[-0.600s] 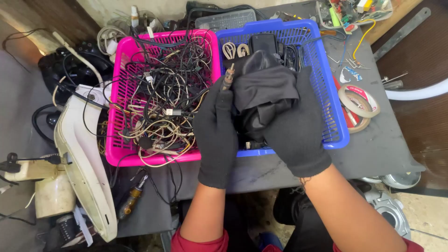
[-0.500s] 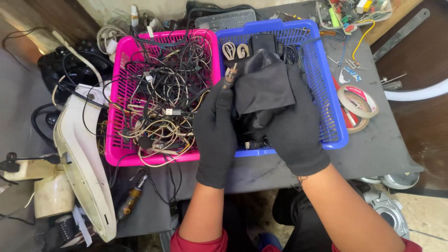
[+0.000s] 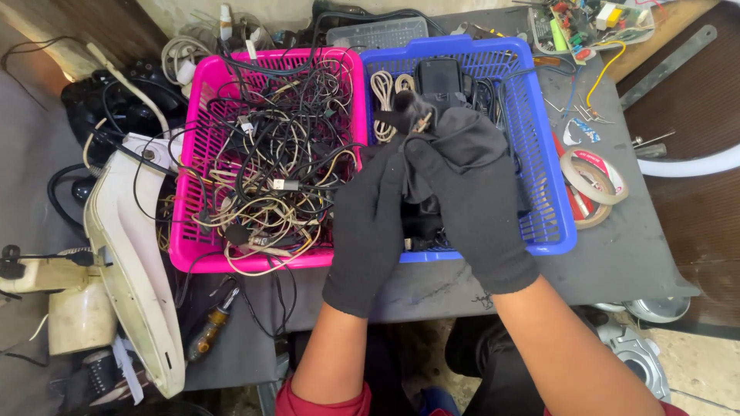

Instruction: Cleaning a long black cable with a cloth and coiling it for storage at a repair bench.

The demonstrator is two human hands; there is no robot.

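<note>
Presently both gloved hands meet over the front of the blue basket (image 3: pixel 551 192), which sits on the grey counter (image 3: pixel 624 254) just beside the pink basket (image 3: pixel 193 192) at its 9 o'clock; the two rims touch. The left hand (image 3: pixel 368 231) and the right hand (image 3: pixel 474 204), each in a black glove, are closed together on a bunched black cloth (image 3: pixel 466 135). The cloth lies at 12 o'clock from the hands, above the blue basket's middle, with a small metal-tipped plug (image 3: pixel 422 121) poking out at its upper left. The grip of each hand is narrow, fingers wrapped on the cloth; the exact finger placement beneath the folds cannot be told.

Inside the blue basket, at 12 o'clock from the cloth, stand a black box-shaped adapter (image 3: pixel 438 77) and coiled beige cords (image 3: pixel 383 92). The pink basket is filled with a tangle of black and white cables (image 3: pixel 270 162). At 3 o'clock from the blue basket lie rolls of tape (image 3: pixel 593 177) on the counter. At 9 o'clock from the pink basket a cream plastic housing (image 3: pixel 127 270) leans at the counter edge, and a screwdriver (image 3: pixel 208 331) lies at 7 o'clock
</note>
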